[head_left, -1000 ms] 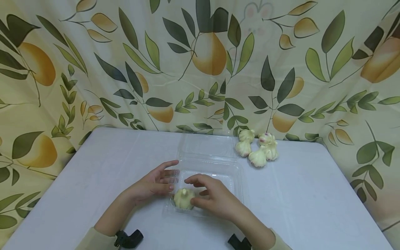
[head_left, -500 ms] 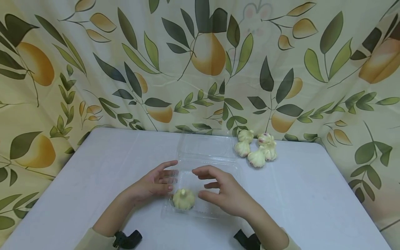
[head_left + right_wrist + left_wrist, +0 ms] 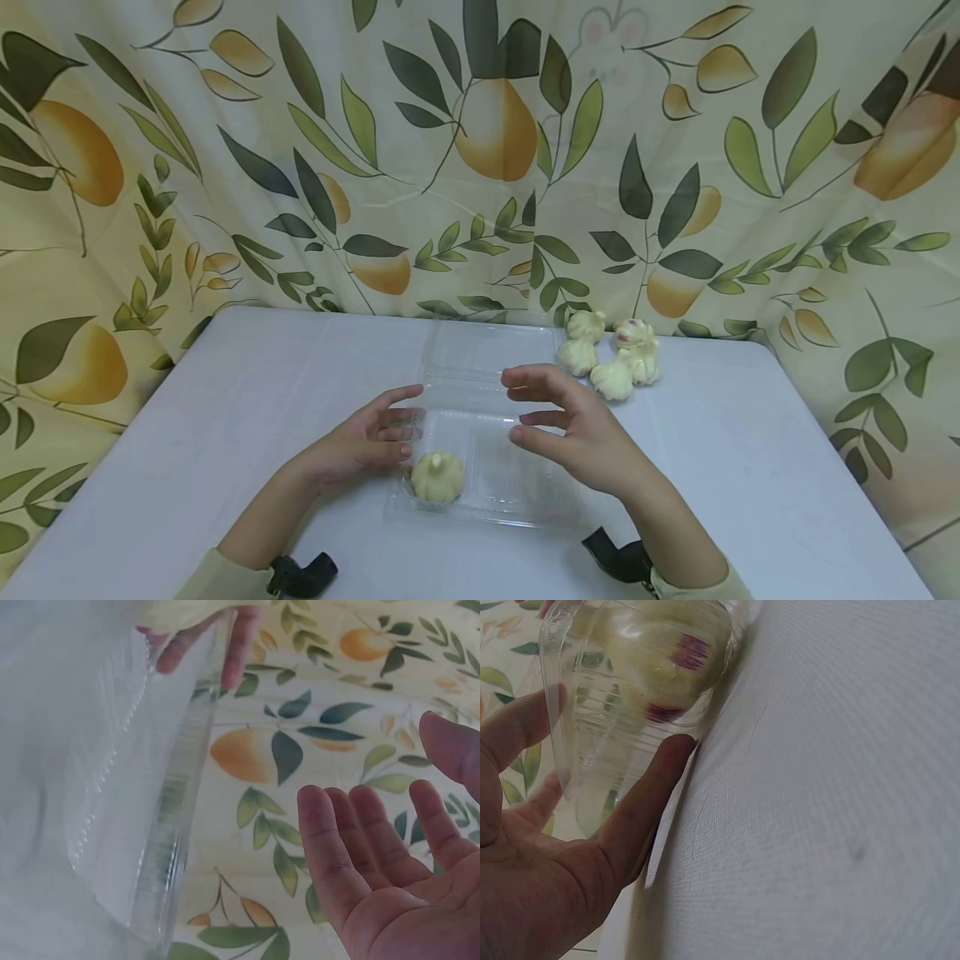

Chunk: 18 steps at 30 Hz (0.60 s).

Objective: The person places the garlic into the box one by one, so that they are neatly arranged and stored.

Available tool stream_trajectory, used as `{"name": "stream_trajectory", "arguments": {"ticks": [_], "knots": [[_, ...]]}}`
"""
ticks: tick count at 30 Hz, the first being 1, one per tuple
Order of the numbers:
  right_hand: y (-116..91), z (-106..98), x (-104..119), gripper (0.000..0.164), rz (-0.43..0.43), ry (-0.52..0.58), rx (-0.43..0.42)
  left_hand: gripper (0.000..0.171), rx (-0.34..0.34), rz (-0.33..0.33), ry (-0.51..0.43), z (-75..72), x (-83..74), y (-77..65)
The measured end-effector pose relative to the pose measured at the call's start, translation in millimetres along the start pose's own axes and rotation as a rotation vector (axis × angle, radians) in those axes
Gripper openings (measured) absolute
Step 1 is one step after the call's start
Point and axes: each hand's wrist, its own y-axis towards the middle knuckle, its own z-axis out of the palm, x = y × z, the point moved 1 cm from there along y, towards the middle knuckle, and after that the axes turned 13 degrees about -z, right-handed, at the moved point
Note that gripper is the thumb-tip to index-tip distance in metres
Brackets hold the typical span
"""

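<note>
A garlic bulb (image 3: 437,477) sits in the near left corner of a clear plastic clamshell box (image 3: 495,475), whose lid (image 3: 487,346) lies folded back. My left hand (image 3: 367,442) is at the box's left side, fingers spread and fairly straight. In the left wrist view its fingertips touch the box wall (image 3: 592,750), and the bulb (image 3: 660,667) shows purple patches through the plastic. Over the right part of the box hovers my right hand (image 3: 581,429), holding nothing. The right wrist view shows that hand (image 3: 390,892) with its fingers apart and loosely bent.
Several more garlic bulbs (image 3: 612,379) are grouped at the back of the white-covered table (image 3: 750,467), right of the lid. Behind the table hangs a curtain (image 3: 495,142) with fruit and leaf prints. A black wrist mount (image 3: 618,557) is on each forearm.
My right hand has moved away from the garlic bulb in the box, to the right and towards the back. The left hand and the bulb keep their places.
</note>
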Motion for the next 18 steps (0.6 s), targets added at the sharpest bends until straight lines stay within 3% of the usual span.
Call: {"name": "stream_trajectory", "arguments": {"ticks": [18], "knots": [[-3.2,-33.6,-12.4,0.055,0.109,0.009,-0.116,0.082,0.022,-0.002,-0.002,-1.0,1.5,0.8]]}}
